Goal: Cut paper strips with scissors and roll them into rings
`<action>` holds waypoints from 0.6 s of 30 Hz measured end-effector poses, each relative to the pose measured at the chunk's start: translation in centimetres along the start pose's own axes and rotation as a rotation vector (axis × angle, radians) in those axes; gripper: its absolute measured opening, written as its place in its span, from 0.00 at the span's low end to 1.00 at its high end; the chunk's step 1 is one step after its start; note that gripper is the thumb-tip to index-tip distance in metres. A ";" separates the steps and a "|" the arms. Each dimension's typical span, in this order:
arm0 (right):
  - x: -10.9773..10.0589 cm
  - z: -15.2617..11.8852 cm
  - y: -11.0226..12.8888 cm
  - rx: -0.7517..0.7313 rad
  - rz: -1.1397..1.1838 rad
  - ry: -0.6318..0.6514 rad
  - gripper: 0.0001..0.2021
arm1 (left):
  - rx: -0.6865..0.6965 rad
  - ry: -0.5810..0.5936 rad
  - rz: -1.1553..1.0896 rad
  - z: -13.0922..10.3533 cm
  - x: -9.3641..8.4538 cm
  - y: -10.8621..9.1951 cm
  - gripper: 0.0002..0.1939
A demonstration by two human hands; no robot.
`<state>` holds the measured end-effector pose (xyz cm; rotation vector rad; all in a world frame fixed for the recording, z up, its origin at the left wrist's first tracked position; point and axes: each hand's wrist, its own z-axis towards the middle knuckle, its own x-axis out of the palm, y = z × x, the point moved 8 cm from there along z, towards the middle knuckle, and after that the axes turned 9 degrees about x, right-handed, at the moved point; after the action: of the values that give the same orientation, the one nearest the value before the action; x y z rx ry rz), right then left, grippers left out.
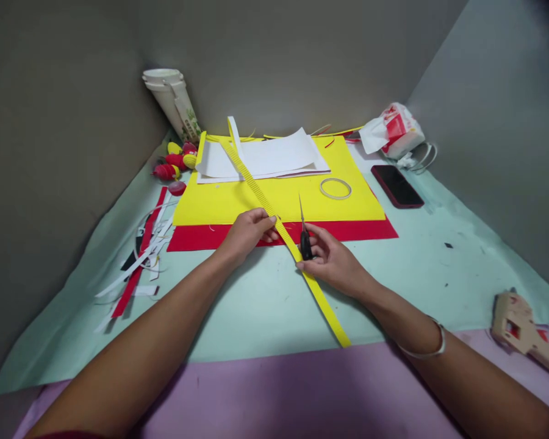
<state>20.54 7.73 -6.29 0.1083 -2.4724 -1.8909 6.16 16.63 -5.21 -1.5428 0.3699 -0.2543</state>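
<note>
A long yellow strip (pixel 322 300) runs diagonally from the white sheets down toward the near edge of the green cloth; its upper part shows fine crosswise lines. My left hand (pixel 252 230) pinches the strip near its middle, between thumb and fingers. My right hand (pixel 327 256) is closed around small black-handled scissors (pixel 306 242), whose thin blades point up and away. The thumb of that hand touches the strip's edge lower down. Beneath and beyond the hands lie a yellow sheet (pixel 274 204) and a red sheet (pixel 357 230).
White sheets (pixel 260 160) and a tape ring (pixel 335 188) rest on the yellow sheet. Red and white strips (pixel 139 268), small red-yellow shapes (pixel 166 172) and a white cup (pixel 171 100) stand left. Right are a phone (pixel 397 186), tissue pack (pixel 400 131) and glue gun (pixel 515 320).
</note>
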 end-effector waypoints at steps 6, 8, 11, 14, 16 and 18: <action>0.0 0.1 0.1 0.026 0.007 -0.006 0.41 | -0.001 0.016 -0.001 0.2 0.0 0.1 0.08; 0.0 0.1 0.1 0.038 0.007 -0.011 0.41 | -0.001 0.003 -0.016 0.3 -0.2 0.2 0.09; 0.1 0.2 0.0 0.041 0.009 -0.003 0.41 | -0.009 -0.011 -0.048 0.3 -0.4 0.4 0.10; 0.1 0.2 0.0 0.034 0.012 0.009 0.42 | -0.009 -0.032 -0.065 0.3 -0.6 0.5 0.10; 0.1 0.2 -0.1 0.033 0.011 0.013 0.42 | -0.011 -0.042 -0.071 0.3 -0.7 0.5 0.10; 0.1 0.2 -0.1 0.038 0.011 0.014 0.42 | -0.013 -0.042 -0.080 0.3 -0.7 0.5 0.10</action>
<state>20.41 7.86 -6.46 0.1080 -2.4956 -1.8327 5.58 17.18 -5.61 -1.5750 0.2781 -0.2821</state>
